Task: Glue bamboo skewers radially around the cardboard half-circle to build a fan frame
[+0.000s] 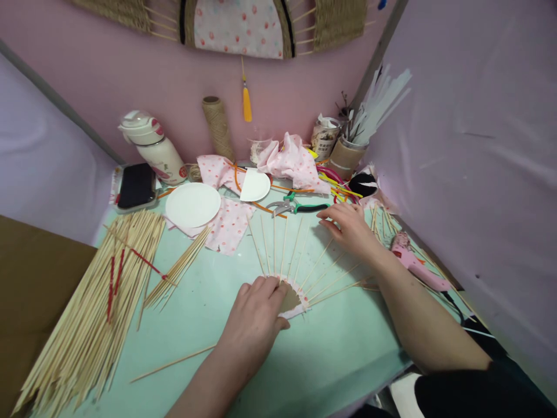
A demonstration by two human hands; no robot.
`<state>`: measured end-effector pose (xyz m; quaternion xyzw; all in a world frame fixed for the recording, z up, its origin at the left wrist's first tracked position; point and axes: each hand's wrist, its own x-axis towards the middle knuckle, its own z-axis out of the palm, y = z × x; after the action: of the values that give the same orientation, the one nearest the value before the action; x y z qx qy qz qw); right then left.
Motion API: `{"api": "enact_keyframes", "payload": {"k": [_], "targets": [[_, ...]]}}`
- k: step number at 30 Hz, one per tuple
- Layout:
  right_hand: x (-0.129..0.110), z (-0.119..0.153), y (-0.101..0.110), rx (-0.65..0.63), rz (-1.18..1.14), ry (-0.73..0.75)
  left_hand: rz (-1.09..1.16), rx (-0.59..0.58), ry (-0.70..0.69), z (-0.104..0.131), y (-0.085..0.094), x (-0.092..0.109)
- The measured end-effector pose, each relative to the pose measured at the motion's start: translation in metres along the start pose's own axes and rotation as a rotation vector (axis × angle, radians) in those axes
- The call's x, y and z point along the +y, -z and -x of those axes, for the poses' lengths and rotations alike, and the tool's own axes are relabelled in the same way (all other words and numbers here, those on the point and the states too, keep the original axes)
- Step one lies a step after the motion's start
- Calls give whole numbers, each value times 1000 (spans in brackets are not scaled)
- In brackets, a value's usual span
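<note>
A small half-round cardboard piece point(289, 298) with a pink patterned fabric rim lies on the table, thin wooden sticks point(285, 241) fanning out from its curved edge. My left hand point(256, 313) rests on its left part, fingers curled over the top and thumb at the straight edge, hiding that side. Above the outer stick tips on the right, my right hand point(348, 226) hovers with bent fingers apart and nothing visible in them. Just left of its fingertips lie green-and-black handled pliers point(300, 207). One loose stick point(174, 363) points toward my left wrist.
A large pile of sticks point(100, 290) and a smaller bundle point(178, 267) lie left. Behind are a white disc point(194, 205), fabric scraps point(232, 223), a bottle point(154, 148), a twine roll point(219, 128) and cans point(348, 158). A pink glue gun point(418, 264) lies right.
</note>
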<state>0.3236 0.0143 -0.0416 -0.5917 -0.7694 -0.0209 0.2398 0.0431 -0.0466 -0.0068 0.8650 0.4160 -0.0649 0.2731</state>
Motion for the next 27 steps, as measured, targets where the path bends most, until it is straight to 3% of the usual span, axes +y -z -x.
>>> {"api": "enact_keyframes", "payload": {"k": [11,27], "targets": [[-1,1,0,-55,-20,31,10,-9,3,-1,5,3],[-18,2,-10,-281,-82,192,-11,4,-9,1,3,3]]}}
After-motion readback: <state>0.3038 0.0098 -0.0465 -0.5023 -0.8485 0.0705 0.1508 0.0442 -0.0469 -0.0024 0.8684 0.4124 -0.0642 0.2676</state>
